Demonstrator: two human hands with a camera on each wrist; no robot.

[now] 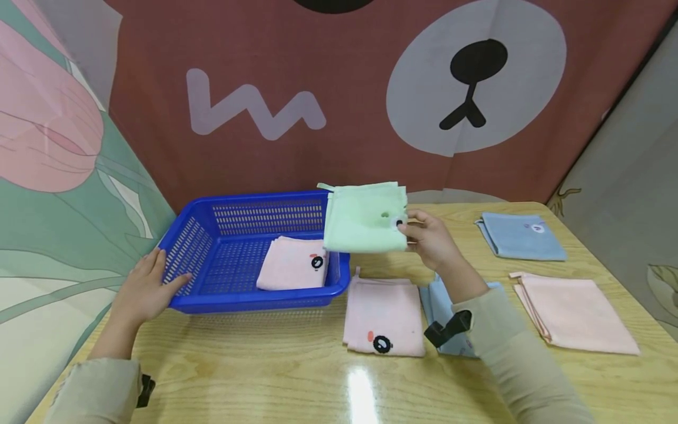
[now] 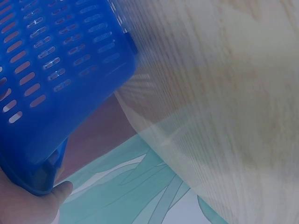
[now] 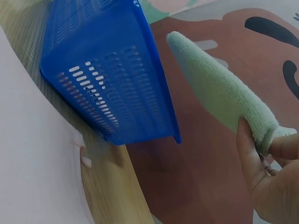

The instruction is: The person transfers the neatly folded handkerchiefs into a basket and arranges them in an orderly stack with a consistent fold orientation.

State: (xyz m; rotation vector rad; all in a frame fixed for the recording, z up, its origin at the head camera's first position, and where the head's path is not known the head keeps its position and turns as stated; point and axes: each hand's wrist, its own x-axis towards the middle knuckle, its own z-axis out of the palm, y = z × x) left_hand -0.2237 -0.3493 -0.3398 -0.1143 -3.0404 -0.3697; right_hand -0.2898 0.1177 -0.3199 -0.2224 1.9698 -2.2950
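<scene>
A folded light green towel (image 1: 360, 218) with a small embroidered face is pinched at its right edge by my right hand (image 1: 431, 238). It is held up over the right end of the blue plastic basket (image 1: 254, 303). In the right wrist view the green towel (image 3: 224, 84) shows edge-on, thumb and fingers on either side of one end. Inside the basket, toward its right, lies a folded pink towel (image 1: 288, 265) with an embroidered eye. My left hand (image 1: 145, 288) grips the basket's left rim, its thumb over the edge; the left wrist view shows the basket wall (image 2: 60, 70) close by.
On the wooden table (image 1: 254, 377), a folded pink towel (image 1: 384, 312) lies just right of the basket. Beside it a blue towel (image 1: 445, 294) sits partly under my right forearm. Farther right lie another blue towel (image 1: 521, 235) and a pink one (image 1: 582, 312). Printed curtains hang behind.
</scene>
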